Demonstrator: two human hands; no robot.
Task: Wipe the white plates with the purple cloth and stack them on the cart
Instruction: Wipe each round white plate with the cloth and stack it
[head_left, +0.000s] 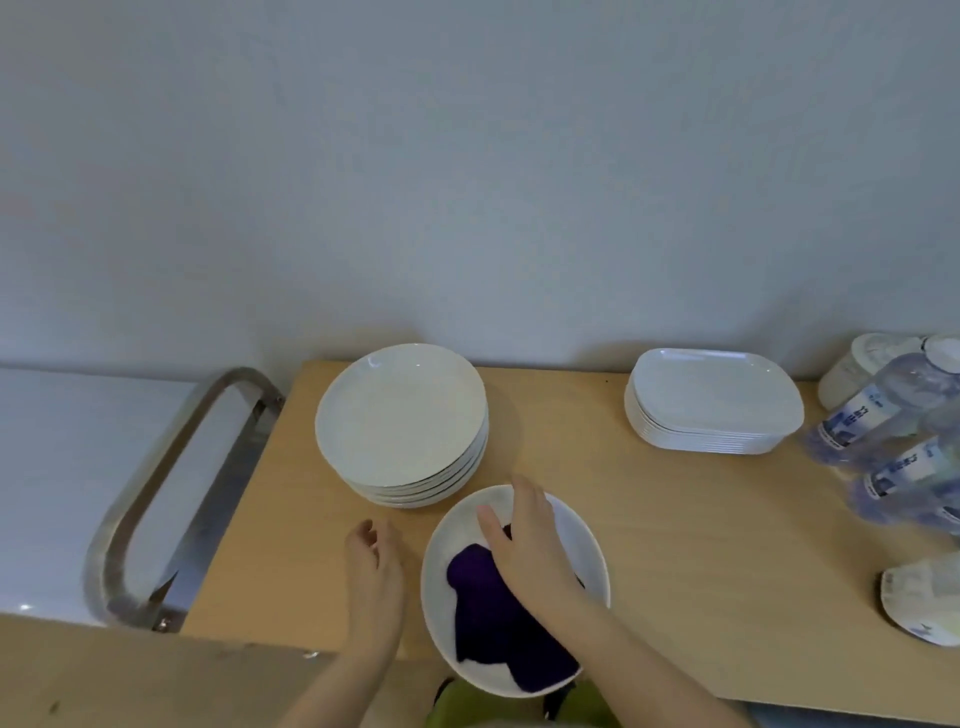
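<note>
A single round white plate (582, 540) lies at the near edge of the wooden cart top (675, 545). The purple cloth (493, 618) lies crumpled in it. My right hand (530, 540) presses flat on the cloth's far end, fingers spread. My left hand (374, 566) hovers just left of the plate, fingers loosely curled, holding nothing. Behind them stands a stack of several round white plates (400, 415).
A stack of rounded-rectangular white dishes (714, 400) sits at the back right. Plastic water bottles (883, 415) and white packages (924, 603) crowd the right edge. The cart's metal handle (171, 493) is at the left, a grey wall behind.
</note>
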